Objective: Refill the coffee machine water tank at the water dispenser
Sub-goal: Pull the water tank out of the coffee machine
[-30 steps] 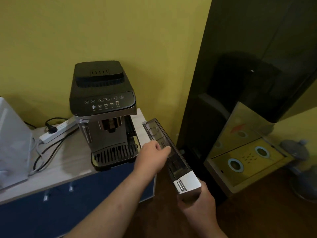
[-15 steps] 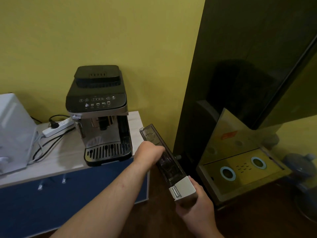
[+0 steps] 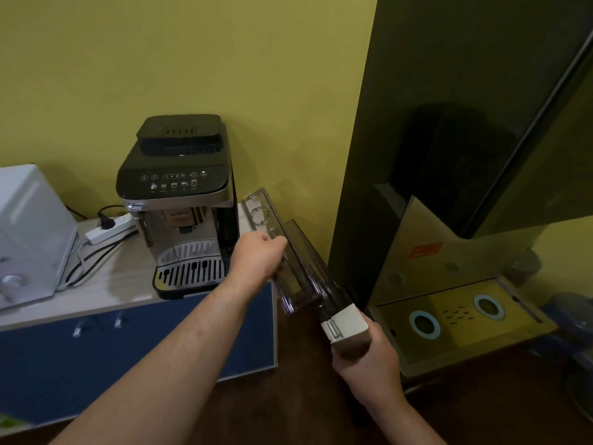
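The black and silver coffee machine (image 3: 183,207) stands on the pale countertop (image 3: 106,284). Just right of it, off the counter, I hold the long smoky water tank (image 3: 321,281) tilted, with its white end (image 3: 348,322) toward me. My right hand (image 3: 365,361) grips that white end from below. My left hand (image 3: 258,258) pinches the tank's clear lid (image 3: 260,213), which sits shifted to the left of the tank body. A white box-shaped appliance (image 3: 29,232), possibly the water dispenser, stands at the counter's left end.
A white power strip (image 3: 109,228) with a black plug and cables lies on the counter between the two appliances. Blue cabinet doors (image 3: 80,354) sit below. A tall dark glossy cabinet (image 3: 449,123) rises at the right, with a yellow tray-like surface with two blue rings (image 3: 455,313) at its foot.
The clear lid has come away from the tank body and now sits to its left in my left hand. The view has drawn back from the coffee machine.
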The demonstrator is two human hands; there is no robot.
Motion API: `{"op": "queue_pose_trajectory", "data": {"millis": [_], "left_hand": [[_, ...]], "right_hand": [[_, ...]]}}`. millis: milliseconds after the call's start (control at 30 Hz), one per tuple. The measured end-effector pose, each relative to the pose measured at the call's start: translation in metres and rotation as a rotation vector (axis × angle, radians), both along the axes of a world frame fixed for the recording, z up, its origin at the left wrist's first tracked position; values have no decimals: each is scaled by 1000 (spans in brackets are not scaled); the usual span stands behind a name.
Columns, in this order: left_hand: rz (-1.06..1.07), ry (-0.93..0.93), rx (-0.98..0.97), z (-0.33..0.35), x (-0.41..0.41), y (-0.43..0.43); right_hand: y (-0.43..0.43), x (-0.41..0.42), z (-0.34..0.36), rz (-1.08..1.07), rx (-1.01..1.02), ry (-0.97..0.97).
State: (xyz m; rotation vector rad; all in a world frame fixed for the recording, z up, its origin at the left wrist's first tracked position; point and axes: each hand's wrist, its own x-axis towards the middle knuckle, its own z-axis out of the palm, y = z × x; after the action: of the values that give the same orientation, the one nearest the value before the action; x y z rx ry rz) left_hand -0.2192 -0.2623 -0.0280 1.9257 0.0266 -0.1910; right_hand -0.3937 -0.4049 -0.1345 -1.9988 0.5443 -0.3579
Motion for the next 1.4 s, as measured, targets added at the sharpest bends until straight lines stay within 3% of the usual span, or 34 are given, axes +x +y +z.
{"op": "queue_pose_trajectory", "data": {"millis": [133, 367, 767, 1167, 1400], "left_hand": [[52, 11, -56, -15, 20, 6], [33, -28, 89, -72, 78, 9], [-63, 142, 501, -173, 221, -27], [28, 7, 960, -228, 252, -50], [-55, 110, 1132, -226, 262, -59]], "right_hand": [[-10, 20, 2, -42, 32, 25], [-24, 80, -5, -114, 88, 63], [-45, 187, -34, -201, 151, 163], [-61, 219, -55, -237, 188, 241], [-60, 220, -50, -223, 172, 258]]}}
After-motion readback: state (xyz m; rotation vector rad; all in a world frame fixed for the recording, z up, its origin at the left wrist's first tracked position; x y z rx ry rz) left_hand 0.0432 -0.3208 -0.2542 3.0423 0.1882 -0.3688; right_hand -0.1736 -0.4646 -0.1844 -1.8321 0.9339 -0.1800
